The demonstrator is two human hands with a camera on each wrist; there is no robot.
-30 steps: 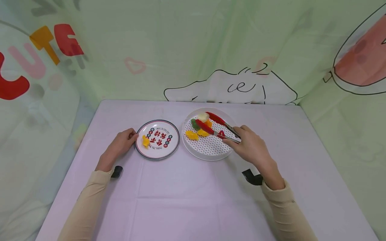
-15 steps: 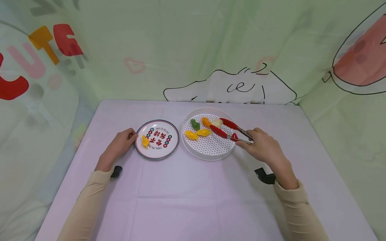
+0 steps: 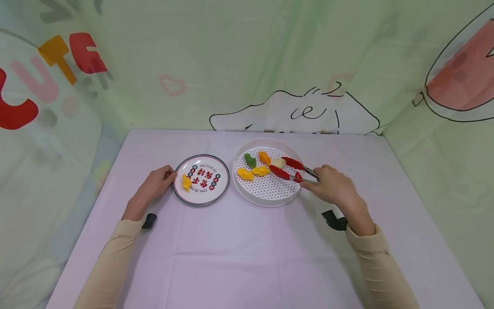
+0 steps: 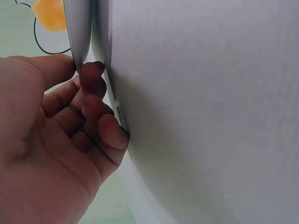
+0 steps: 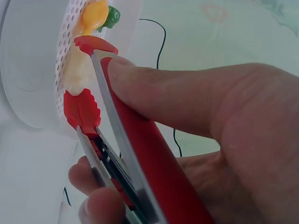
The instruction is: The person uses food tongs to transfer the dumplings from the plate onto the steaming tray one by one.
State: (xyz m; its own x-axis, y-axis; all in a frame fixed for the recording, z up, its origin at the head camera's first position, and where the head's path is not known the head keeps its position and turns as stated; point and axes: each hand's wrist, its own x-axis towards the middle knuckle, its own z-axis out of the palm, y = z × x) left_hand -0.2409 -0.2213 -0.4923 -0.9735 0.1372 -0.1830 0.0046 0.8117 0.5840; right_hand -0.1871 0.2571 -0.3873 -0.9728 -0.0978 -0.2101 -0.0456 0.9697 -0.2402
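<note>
My left hand (image 3: 157,182) pinches the left rim of a round white plate (image 3: 216,167) between thumb and fingers; red characters and a dark border decorate it. On that plate lies one small yellow dumpling-shaped piece (image 3: 187,182). My right hand (image 3: 332,186) grips red-tipped metal tongs (image 3: 283,172) over a round white perforated steamer tray (image 3: 270,195). In the right wrist view a whitish piece (image 5: 78,70) sits between the tongs' two red tips, close over the holed surface. The thumb presses along one tong arm, with the fingers around the other.
Also on the tray are a green piece (image 3: 250,160), an orange piece (image 3: 264,157) and two yellow ones, the left yellow piece (image 3: 245,174) nearest the plate. A pale cloth covers the table (image 3: 227,266). Printed curtains (image 3: 231,64) hang behind and at the sides.
The tongs and the whitish piece have moved right across the tray from its back middle, then slightly nearer me. My left hand and the plate have stayed in place.
</note>
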